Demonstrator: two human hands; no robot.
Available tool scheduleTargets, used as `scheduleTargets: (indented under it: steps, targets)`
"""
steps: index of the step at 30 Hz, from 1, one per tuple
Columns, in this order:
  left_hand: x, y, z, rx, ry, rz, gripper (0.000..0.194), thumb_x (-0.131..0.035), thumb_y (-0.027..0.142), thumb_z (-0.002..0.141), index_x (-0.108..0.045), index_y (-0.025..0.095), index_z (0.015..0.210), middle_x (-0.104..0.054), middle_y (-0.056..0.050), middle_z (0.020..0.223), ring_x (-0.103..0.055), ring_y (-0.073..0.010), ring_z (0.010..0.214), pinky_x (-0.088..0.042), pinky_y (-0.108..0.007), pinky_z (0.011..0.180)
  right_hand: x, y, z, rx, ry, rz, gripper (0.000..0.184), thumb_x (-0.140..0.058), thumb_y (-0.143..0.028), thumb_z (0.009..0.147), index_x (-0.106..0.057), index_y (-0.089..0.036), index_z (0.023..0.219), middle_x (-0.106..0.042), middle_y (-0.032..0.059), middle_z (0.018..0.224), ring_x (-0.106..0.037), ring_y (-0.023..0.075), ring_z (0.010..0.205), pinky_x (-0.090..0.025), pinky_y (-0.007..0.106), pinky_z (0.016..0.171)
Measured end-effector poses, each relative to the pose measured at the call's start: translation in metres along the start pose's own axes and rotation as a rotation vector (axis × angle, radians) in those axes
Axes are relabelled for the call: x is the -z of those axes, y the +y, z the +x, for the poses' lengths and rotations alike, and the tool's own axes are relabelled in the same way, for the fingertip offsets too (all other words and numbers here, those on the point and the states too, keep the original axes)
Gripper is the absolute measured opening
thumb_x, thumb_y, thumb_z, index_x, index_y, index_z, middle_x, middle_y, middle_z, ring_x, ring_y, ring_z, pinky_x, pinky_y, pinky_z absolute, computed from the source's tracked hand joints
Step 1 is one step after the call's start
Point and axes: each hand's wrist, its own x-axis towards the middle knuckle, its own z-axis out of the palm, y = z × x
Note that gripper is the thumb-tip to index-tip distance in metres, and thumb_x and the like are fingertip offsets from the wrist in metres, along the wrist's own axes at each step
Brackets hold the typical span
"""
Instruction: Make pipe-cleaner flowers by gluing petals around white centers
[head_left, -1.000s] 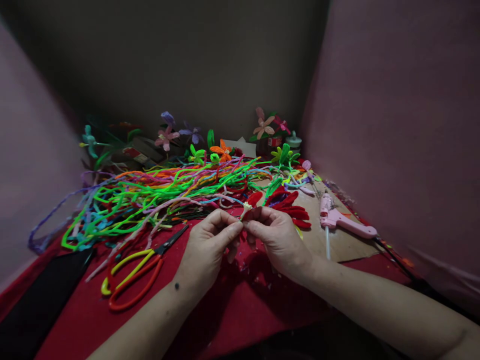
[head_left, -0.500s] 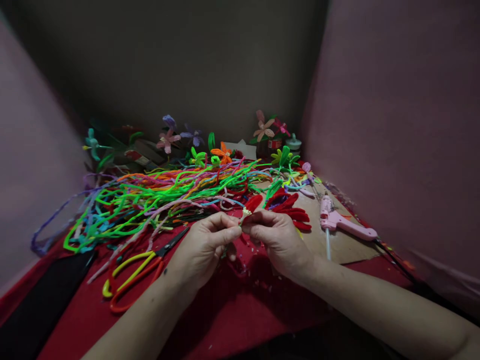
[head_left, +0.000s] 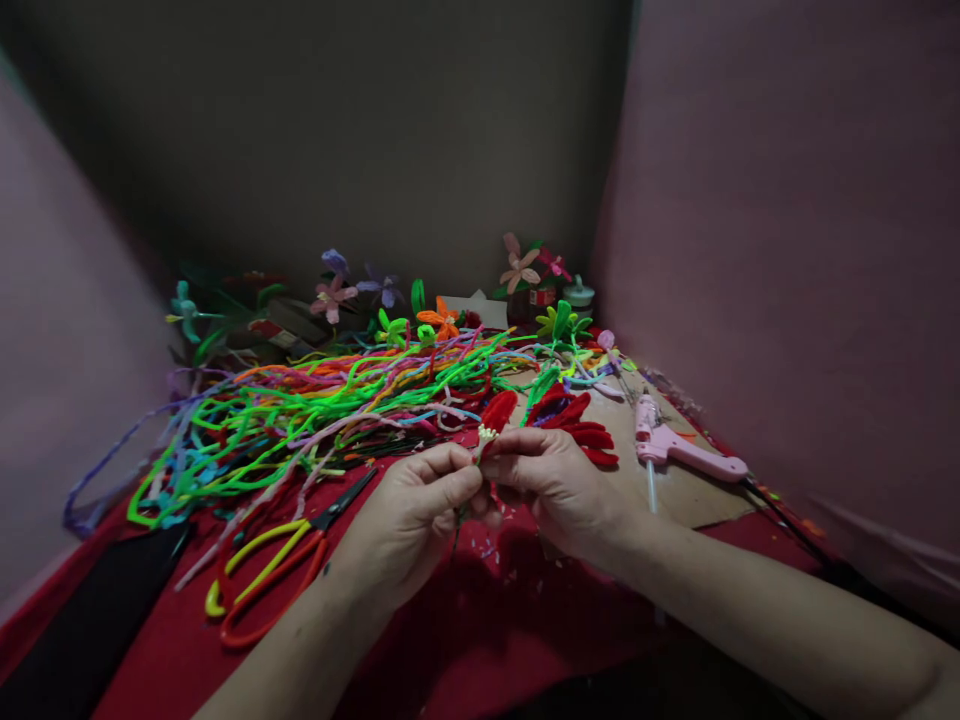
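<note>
Centrally, a fuzzy red petal (head_left: 498,411) and a cluster of cream stamens (head_left: 487,434) stand up together above the red cloth (head_left: 465,640), between the person's two hands. The left hand (head_left: 424,500) pinches the base between thumb and forefinger; the right hand (head_left: 551,480) meets it in a second close pinch at the petal's lower edge. A firm left grip low down, with light adjusting from the right fingertips, should keep petal and stamens lined up without flattening the fuzz. Just beyond lie more red petals (head_left: 589,435), partly over a cardboard sheet (head_left: 694,500) that bears a pink glue gun (head_left: 686,450) (its nozzle points away from the person). At the back, a peach flower (head_left: 519,265) rises near a lidded jar (head_left: 578,294); in such dim light, neither the flower's support nor the jar's contents can be made out.
</note>
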Motion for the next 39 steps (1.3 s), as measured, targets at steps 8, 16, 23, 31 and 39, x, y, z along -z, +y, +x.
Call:
scheduleTargets:
  steps: [8, 16, 23, 31, 39]
  targets:
    - [-0.004, 0.011, 0.002, -0.116, 0.028, -0.019, 0.016, -0.068, 0.024, 0.072, -0.057, 0.015, 0.065, -0.056, 0.003, 0.051, -0.055, -0.0094, 0.039, -0.041, -0.017, 0.038, 0.006, -0.018, 0.002, -0.031, -0.055, 0.023, 0.023, -0.074, -0.023, 0.060, -0.072, -0.018, 0.082, -0.061, -0.0023, 0.063, -0.043, 0.0050, 0.047, -0.031, 0.021, 0.046]
    - [-0.007, 0.017, 0.022, -0.221, 0.099, -0.175, 0.012, -0.068, 0.020, 0.073, -0.057, 0.015, 0.070, -0.055, 0.003, 0.056, -0.054, -0.0076, 0.045, -0.042, -0.015, 0.042, 0.094, -0.072, 0.033, 0.323, 0.297, -1.408, 0.016, -0.053, -0.021, 0.077, -0.067, -0.014, 0.075, -0.064, 0.0035, 0.070, -0.054, 0.0130, 0.063, -0.037, 0.025, 0.058]
    - [0.019, -0.009, 0.034, -0.141, 0.171, -0.284, 0.011, -0.068, 0.016, 0.072, -0.057, 0.014, 0.070, -0.054, 0.003, 0.058, -0.052, -0.0060, 0.045, -0.041, -0.014, 0.040, 0.109, -0.069, 0.025, 0.210, 0.195, -1.780, 0.013, -0.057, -0.016, 0.072, -0.067, -0.019, 0.064, -0.065, 0.0053, 0.064, -0.056, 0.0168, 0.064, -0.032, 0.026, 0.057]
    - [0.021, -0.008, 0.034, -0.104, 0.154, -0.255, 0.013, -0.069, 0.018, 0.070, -0.056, 0.014, 0.069, -0.052, 0.004, 0.057, -0.049, -0.0064, 0.042, -0.040, -0.015, 0.035, 0.116, -0.068, 0.036, 0.203, 0.335, -1.799, 0.025, -0.052, -0.019, 0.080, -0.066, -0.016, 0.100, -0.069, 0.0124, 0.092, -0.062, 0.0220, 0.082, -0.039, 0.028, 0.068]
    - [0.022, -0.010, 0.036, -0.059, 0.162, -0.265, 0.013, -0.067, 0.016, 0.072, -0.054, 0.014, 0.069, -0.051, 0.004, 0.058, -0.049, -0.0065, 0.043, -0.039, -0.015, 0.035, 0.117, -0.059, 0.039, 0.226, 0.309, -1.581, 0.013, -0.059, -0.019, 0.076, -0.071, -0.018, 0.078, -0.070, 0.0064, 0.075, -0.062, 0.0177, 0.071, -0.043, 0.027, 0.066]
